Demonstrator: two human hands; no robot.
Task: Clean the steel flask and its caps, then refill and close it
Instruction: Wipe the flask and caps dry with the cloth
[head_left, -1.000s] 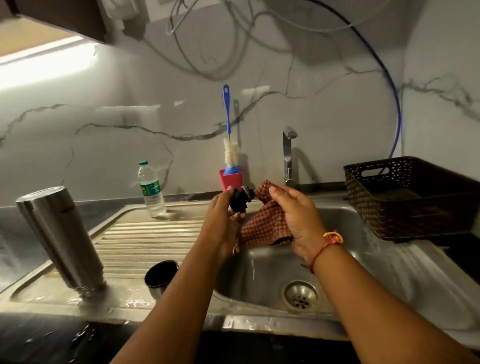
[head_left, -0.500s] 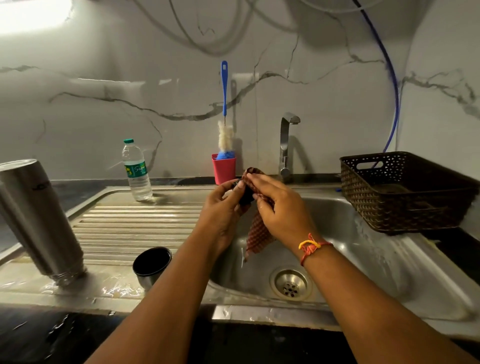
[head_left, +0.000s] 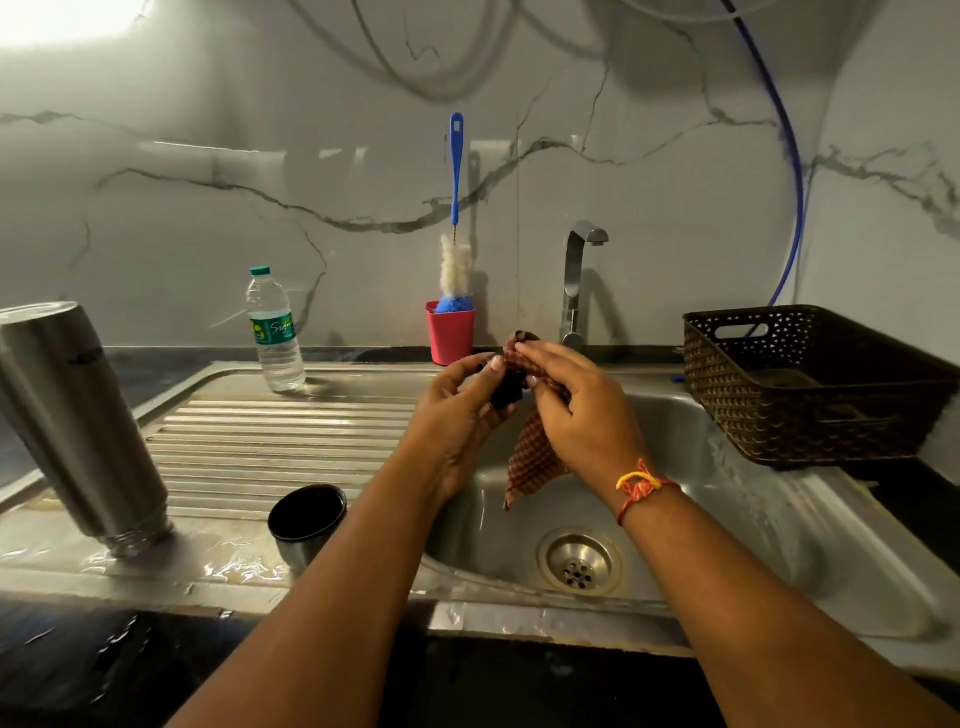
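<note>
1. My left hand (head_left: 457, 410) grips a small black cap (head_left: 506, 395) over the basin's back-left corner, thumb and fingers curled round it.
2. My right hand (head_left: 582, 415) pinches a checked red cloth (head_left: 535, 457) and presses it onto the cap's top. The rest of the cloth hangs down into the sink (head_left: 779, 519).
3. A red and yellow thread (head_left: 641, 486) is tied round my right wrist.
4. The flask (head_left: 78, 421) stands mouth down at the front-left corner of the drainboard (head_left: 270, 436), on wet steel. It bears a dark mark near its base end, too blurred to read.
5. The cup (head_left: 306, 519), steel outside and black inside, stands mouth up at the drainboard's front edge, just beside the basin.
6. A plastic bottle (head_left: 275, 332) with a green lid stands at the drainboard's back edge. Its green label shows a yellow logo and script that begins "Sign"; the rest I cannot read.
7. A red tumbler (head_left: 451, 332) stands at the back edge and holds a blue-handled brush (head_left: 456, 171), bristles down.
8. The tap (head_left: 576, 280) rises behind the basin.
9. A dark brown basket (head_left: 810, 389) sits on the sink's right edge.
</note>
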